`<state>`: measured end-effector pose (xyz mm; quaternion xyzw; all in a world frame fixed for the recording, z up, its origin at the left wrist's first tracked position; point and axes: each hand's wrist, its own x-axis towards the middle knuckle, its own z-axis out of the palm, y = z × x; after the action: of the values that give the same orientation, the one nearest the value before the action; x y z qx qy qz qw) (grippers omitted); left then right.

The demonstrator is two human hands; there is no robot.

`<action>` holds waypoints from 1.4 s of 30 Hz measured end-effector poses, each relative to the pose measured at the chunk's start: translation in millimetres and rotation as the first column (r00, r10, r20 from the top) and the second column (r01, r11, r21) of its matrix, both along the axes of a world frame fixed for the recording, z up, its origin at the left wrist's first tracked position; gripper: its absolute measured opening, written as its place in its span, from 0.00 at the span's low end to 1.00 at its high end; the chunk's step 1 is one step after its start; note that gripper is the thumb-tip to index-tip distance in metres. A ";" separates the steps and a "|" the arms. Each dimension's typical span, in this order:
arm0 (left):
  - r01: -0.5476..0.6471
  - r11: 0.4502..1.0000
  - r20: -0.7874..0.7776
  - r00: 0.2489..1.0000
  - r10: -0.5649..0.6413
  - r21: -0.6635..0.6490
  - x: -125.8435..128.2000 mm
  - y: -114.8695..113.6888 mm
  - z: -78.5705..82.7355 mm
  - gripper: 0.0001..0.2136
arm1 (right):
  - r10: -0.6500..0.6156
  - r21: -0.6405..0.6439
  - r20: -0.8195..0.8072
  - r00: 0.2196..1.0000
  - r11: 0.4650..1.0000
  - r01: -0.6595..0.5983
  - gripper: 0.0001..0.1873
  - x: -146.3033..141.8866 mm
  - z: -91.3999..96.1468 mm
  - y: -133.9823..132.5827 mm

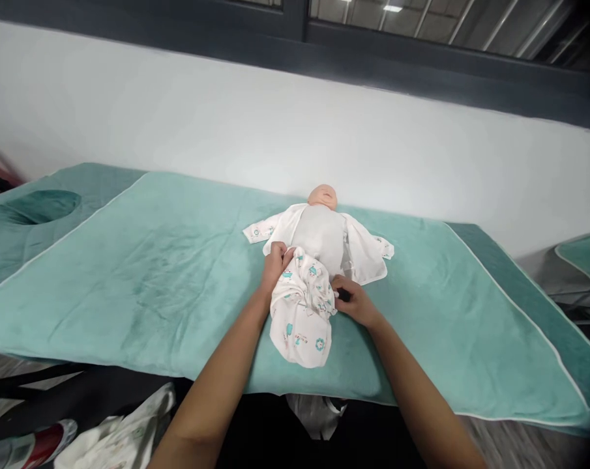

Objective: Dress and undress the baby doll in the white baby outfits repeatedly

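Note:
A baby doll (323,195) lies face up on a teal-covered bed, its head toward the wall. An open white jacket (366,255) with printed sleeves spreads out on both sides of its pale grey torso (319,229). White baby pants (302,329) with teal prints lie bunched over the doll's lower body, hiding its legs. My left hand (276,266) is closed on the upper left edge of the pants, thumb and fingers pinched together. At the right edge of the pants, my right hand (354,302) has its fingers curled and pinching the fabric.
The teal bed cover (177,280) stretches to both sides, with a round hole (40,207) at the left end. A white wall (187,117) rises behind it. Below left, crumpled printed cloth (128,433) lies beside a red-and-clear bottle (43,446). Another teal surface (588,260) stands far right.

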<state>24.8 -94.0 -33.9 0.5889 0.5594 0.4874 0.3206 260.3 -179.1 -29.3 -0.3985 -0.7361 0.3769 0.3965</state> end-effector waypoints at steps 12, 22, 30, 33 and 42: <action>0.431 0.900 0.149 0.888 -0.436 0.064 -14.3 -7.4 5.6 0.09 | -0.367 -0.003 -0.117 0.923 0.929 0.369 0.06 -2.0 -5.0 2.9; 0.579 0.815 0.022 0.814 -0.580 0.031 -23.9 -16.9 19.1 0.09 | -0.118 -0.102 -0.085 0.989 0.989 0.109 0.14 3.4 -1.4 2.4; 0.477 0.870 0.005 0.877 -0.481 0.127 -17.2 -20.9 15.5 0.09 | -0.246 -0.229 -0.220 0.944 0.954 0.195 0.23 -2.3 14.3 4.3; 0.482 0.868 -0.070 0.876 -0.477 0.123 -19.2 -20.3 14.1 0.08 | -0.347 -0.328 -0.051 0.937 0.891 0.312 0.20 -16.4 32.0 14.4; 0.309 0.915 0.030 0.944 -0.327 0.261 -6.5 -32.1 5.8 0.06 | -0.092 -0.091 0.315 0.945 0.988 0.127 0.13 -52.4 71.9 27.1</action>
<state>18.3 -126.1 -28.1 0.6898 0.3773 0.5173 0.3381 207.9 -152.0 42.7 -0.5141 -0.7440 0.3272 0.2740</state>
